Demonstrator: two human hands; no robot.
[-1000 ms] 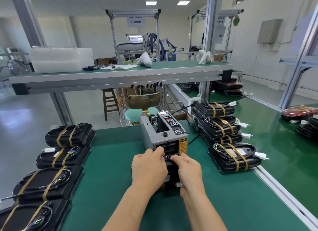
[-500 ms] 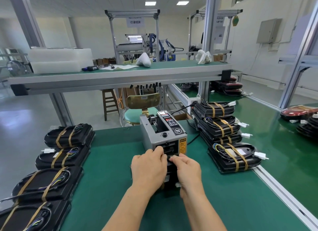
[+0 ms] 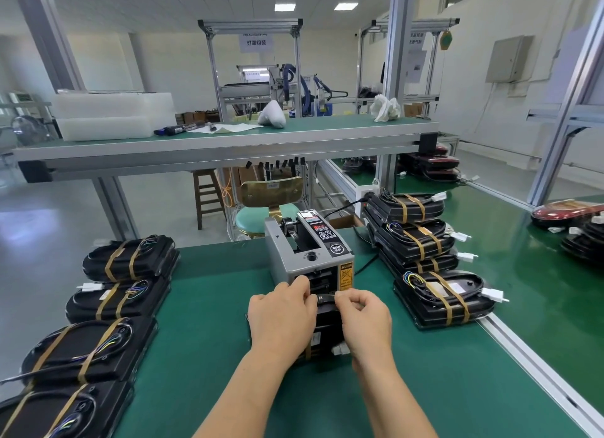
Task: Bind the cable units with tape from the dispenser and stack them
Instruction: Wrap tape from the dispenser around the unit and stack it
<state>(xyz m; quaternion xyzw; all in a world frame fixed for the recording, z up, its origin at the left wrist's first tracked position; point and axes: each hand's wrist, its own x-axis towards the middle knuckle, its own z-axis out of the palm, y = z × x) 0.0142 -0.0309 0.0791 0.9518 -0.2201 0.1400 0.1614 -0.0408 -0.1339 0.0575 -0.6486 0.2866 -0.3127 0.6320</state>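
Dispenser (image 3: pixel 309 251) between two unit stacks (image 3: pixel 425 245)

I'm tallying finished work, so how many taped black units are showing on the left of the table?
4, along the table's left edge: farthest unit, second unit, third unit, nearest unit, partly cut off. More may lie hidden beneath.

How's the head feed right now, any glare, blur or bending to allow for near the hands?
Head view: sharp, evenly lit at left hand, right hand and tape dispenser; wide-angle distortion tilts the frame post at right; sheen on the right green bench.
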